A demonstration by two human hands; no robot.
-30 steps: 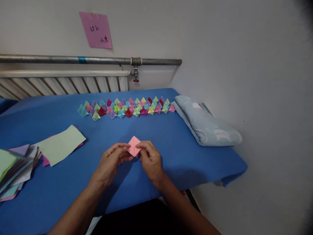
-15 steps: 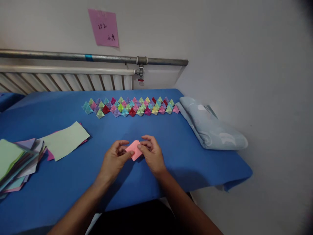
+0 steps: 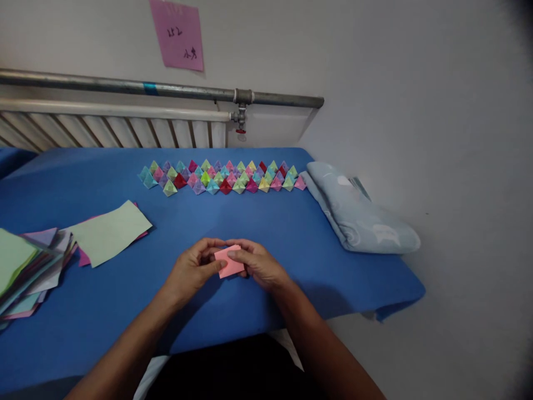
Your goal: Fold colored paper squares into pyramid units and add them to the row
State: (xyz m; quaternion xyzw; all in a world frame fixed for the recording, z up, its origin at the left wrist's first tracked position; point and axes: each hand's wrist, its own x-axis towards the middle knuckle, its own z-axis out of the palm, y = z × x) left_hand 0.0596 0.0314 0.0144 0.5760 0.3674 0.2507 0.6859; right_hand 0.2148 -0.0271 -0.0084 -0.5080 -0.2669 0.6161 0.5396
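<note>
A small folded square of pink paper [image 3: 230, 268] is held between both hands above the blue cloth. My left hand [image 3: 195, 268] pinches its left edge, thumb on the front face and fingers behind. On the other side my right hand [image 3: 260, 262] grips the paper with its thumb laid across the upper right part. The fingertips behind the paper are partly hidden. Beyond the hands, several folded paper diamonds [image 3: 225, 186] in many colours stand in close rows.
Coloured paper sheets [image 3: 112, 230] lie at the left beside a thicker stack of paper [image 3: 16, 261]. A folded light-blue blanket [image 3: 366, 222] rests at the right against the wall. Behind the blue-covered surface [image 3: 187, 214] run a radiator [image 3: 125, 130] and a metal pipe [image 3: 187, 91].
The pink paper has turned from a tilted diamond to a nearly level square. My hands have come closer together, their fingertips meeting behind it. The view has tipped slightly.
</note>
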